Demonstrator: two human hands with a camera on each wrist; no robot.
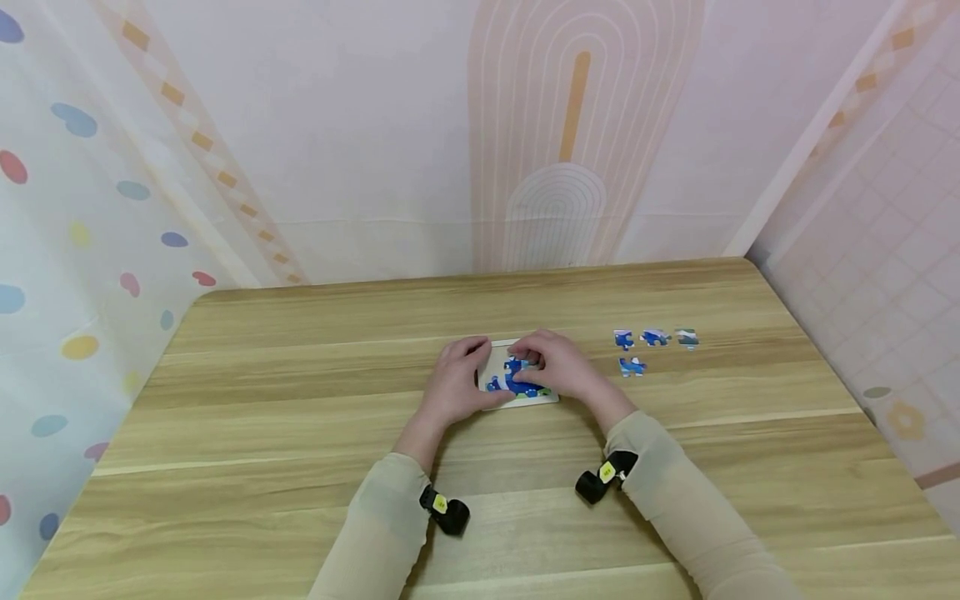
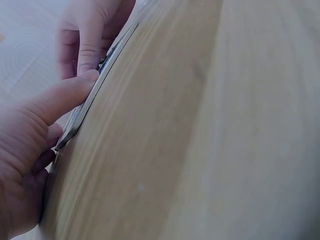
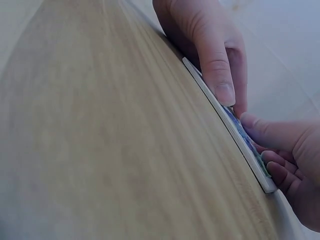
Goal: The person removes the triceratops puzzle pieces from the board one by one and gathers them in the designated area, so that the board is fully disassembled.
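A small white puzzle board (image 1: 517, 398) lies flat at the middle of the wooden table (image 1: 300, 433), with blue pieces (image 1: 512, 377) fitted in it. My left hand (image 1: 456, 379) grips the board's left side, thumb on its near rim (image 2: 75, 92). My right hand (image 1: 561, 367) covers the board's right side, and its curled fingertips pinch a blue piece on the board's upper middle. In the right wrist view the board (image 3: 235, 132) shows edge-on, with my right thumb (image 3: 272, 131) on top and the left thumb (image 3: 220, 80) beyond. The left wrist view also shows the board (image 2: 82, 112) edge-on.
Several loose puzzle pieces lie on the table to the right of the board: three in a row (image 1: 654, 337) and one (image 1: 632, 366) below them. Patterned walls close in the table's back and sides. A black wrist camera (image 1: 447, 510) sits on each sleeve.
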